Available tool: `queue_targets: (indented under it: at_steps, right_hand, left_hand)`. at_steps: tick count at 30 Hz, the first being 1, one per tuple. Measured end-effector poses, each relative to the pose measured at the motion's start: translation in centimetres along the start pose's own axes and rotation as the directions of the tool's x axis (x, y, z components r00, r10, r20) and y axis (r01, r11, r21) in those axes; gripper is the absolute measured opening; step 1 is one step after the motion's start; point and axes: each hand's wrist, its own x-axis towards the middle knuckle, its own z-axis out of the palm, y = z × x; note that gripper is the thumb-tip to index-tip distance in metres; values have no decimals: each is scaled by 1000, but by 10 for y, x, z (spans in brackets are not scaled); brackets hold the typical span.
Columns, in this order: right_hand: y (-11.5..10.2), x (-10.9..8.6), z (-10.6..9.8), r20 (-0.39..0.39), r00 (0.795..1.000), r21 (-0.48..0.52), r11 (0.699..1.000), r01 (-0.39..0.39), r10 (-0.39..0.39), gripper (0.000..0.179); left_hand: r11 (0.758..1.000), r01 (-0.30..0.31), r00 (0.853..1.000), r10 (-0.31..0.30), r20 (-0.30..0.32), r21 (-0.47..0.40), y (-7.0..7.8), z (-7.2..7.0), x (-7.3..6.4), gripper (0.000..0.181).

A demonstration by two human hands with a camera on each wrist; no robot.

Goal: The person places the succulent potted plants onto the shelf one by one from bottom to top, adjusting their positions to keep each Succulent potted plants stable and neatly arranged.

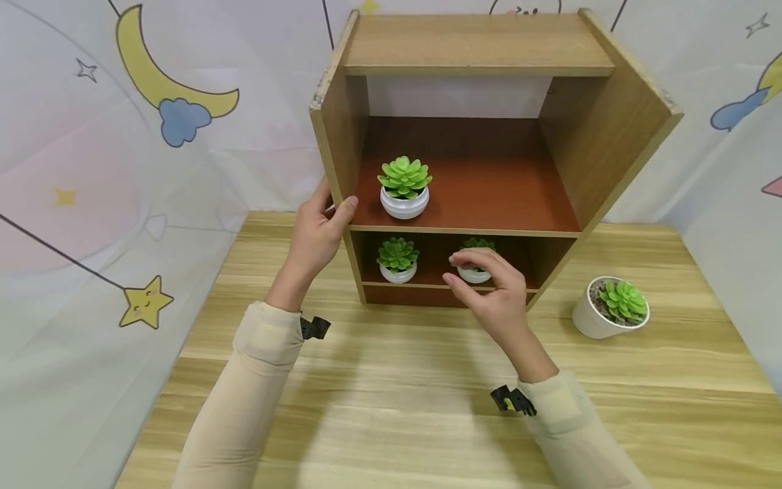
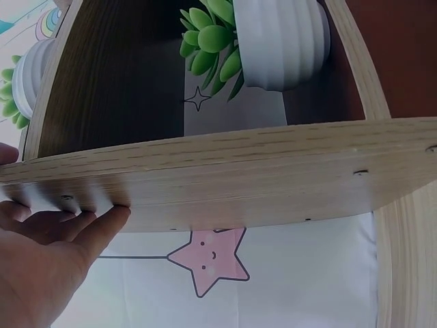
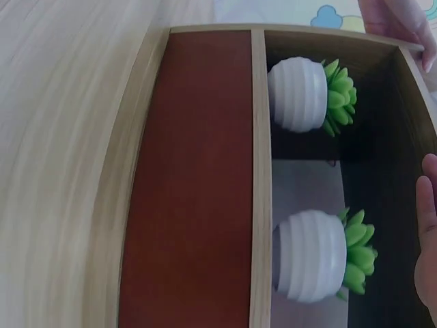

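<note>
A small wooden shelf (image 1: 464, 231) stands on the table. My left hand (image 1: 318, 231) grips its left side panel, fingers (image 2: 75, 225) along the outer face and thumb over the front edge. In front of the lower compartment is my right hand (image 1: 491, 288), thumb and fingers apart and curved, holding nothing. Behind it, partly hidden in the head view, sits a potted succulent (image 3: 311, 256) in a white ribbed pot. Another succulent (image 1: 398, 258) stands left of it in the same compartment. On the upper board is a third succulent (image 1: 404, 193), near the left panel.
To the right of the shelf, a succulent in a taller white pot (image 1: 601, 316) stands on the wood-grain table (image 1: 391, 407). A pale cloth backdrop (image 1: 263, 156) with moon and star drawings hangs behind and at both sides.
</note>
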Motion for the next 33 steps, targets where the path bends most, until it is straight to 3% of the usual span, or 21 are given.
queue_targets:
  at_steps: [14,33]
  right_hand:
    - [9,-20,-22,42,996,-8,997,-74,75,30]
    - [16,-52,-56,-53,981,-48,981,-187,184,36]
  left_hand:
    - [1000,10,1000,-10,-2,9,-1,0,0,48]
    - [1000,-3,1000,3,-1,-6,-1,1,0,47]
